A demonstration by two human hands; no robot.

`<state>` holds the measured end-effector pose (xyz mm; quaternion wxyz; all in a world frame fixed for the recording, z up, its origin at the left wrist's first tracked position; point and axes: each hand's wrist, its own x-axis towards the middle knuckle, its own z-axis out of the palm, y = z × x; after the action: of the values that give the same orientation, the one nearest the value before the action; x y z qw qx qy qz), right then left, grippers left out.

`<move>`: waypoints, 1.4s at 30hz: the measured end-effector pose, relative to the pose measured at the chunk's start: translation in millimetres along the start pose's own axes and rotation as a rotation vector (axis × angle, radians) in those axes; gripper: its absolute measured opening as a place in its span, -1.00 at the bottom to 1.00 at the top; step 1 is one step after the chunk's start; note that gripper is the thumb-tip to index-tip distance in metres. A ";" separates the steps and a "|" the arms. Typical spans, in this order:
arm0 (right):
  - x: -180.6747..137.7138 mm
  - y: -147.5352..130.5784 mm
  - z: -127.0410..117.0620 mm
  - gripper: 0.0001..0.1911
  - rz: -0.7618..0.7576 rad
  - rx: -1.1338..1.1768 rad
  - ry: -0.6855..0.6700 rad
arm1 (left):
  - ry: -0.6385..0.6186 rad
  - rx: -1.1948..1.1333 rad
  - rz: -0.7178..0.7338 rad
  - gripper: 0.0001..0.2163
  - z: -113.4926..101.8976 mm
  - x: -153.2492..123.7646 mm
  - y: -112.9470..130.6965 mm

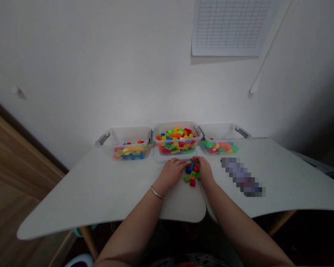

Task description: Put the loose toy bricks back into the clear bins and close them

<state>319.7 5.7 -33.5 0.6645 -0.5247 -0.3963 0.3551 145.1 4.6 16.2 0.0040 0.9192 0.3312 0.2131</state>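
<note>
Small plastic building blocks in red, blue, green and yellow form a little cluster on the white table. My left hand reaches in from the left, its fingertips bent against the blue and red blocks at the cluster's far side. Opposite it, my right hand curls its fingers round the right and far edge of those blocks. Both hands are closed; the fingertips are partly hidden, so I cannot tell exactly which block each one grips. A red block lies nearest to me, with a green block beside it.
Clear bins of coloured toy pieces line the wall: a left bin, a fuller middle bin on a pale lid, and a right bin. A pixelated flat object lies right. A gridded sheet hangs above.
</note>
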 end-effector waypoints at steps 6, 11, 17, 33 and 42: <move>10.7 3.0 11.0 -0.68 0.115 0.169 0.070 | -0.009 0.038 -0.080 -0.72 0.9 -5.4 -4.4; 10.4 4.4 24.9 -0.71 0.151 0.215 0.077 | -0.032 0.098 -0.180 -0.77 -4.7 -8.3 -6.7; 8.5 3.3 27.6 -0.63 0.037 0.071 -0.042 | -0.041 0.097 -0.296 -0.73 -6.6 -13.4 -15.8; 2.2 -3.1 -32.1 -0.72 -0.317 -0.865 -0.258 | 0.055 -0.158 -0.379 -0.75 -3.1 -15.9 -29.7; 1.3 -2.0 -27.1 -0.73 -0.346 -0.970 -0.317 | 0.324 -0.623 -0.346 -0.80 -18.2 -6.9 -36.3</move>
<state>344.7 -4.9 -35.1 0.3267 -0.6383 -0.6910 0.0915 111.1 26.2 24.7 0.2662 0.7589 0.3972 0.4420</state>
